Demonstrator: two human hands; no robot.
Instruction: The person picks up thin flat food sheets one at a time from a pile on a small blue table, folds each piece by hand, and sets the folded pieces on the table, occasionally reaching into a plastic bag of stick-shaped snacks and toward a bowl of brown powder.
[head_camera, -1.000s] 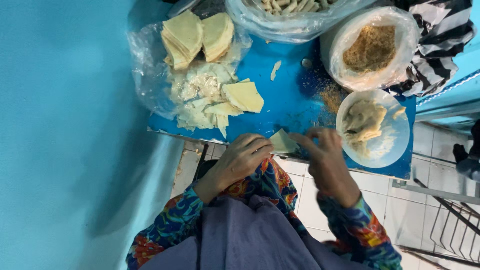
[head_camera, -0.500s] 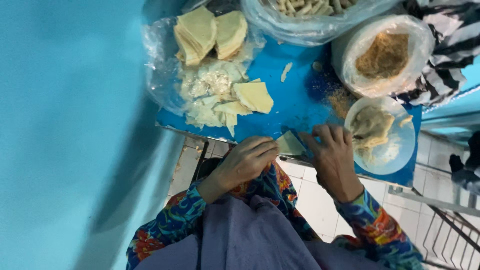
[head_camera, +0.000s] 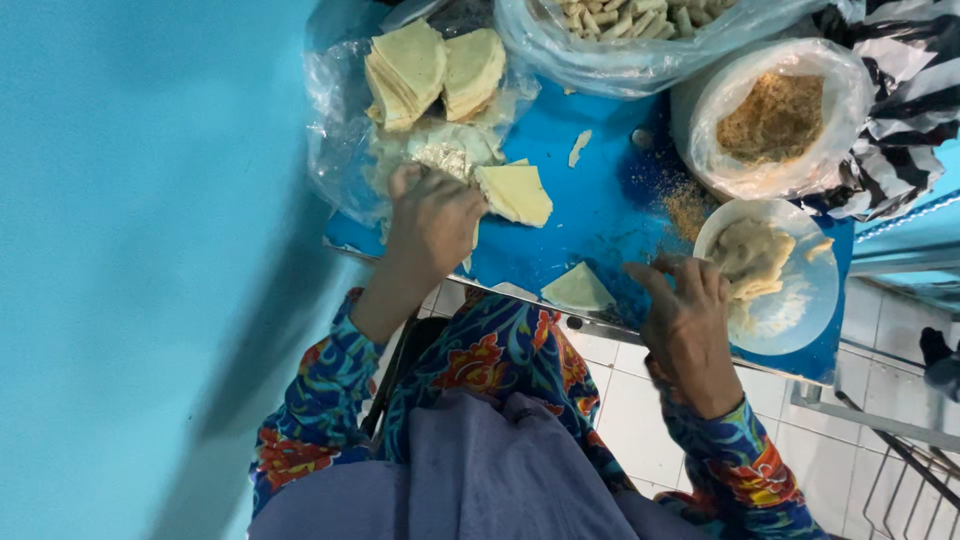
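Note:
My left hand (head_camera: 432, 222) reaches forward over the pile of pale dough scraps (head_camera: 440, 155) on clear plastic, fingers curled down onto them beside a loose triangular wrapper (head_camera: 514, 192). My right hand (head_camera: 682, 310) hovers with fingers apart at the edge of the white bowl (head_camera: 805, 300), which holds beige filling (head_camera: 748, 255). A folded triangular pastry piece (head_camera: 578, 290) lies on the blue table (head_camera: 600, 215) near its front edge, between my hands, touching neither.
Two stacks of wrapper sheets (head_camera: 432, 65) lie at the back left. A clear bag of rolled pieces (head_camera: 640, 30) and a bag of brown crumbs (head_camera: 775, 120) sit at the back. A blue wall is at left, tiled floor below.
Both hands let go of the pastry piece, which now lies on the table. My left hand moved forward to the dough pile; my right hand moved right toward the bowl.

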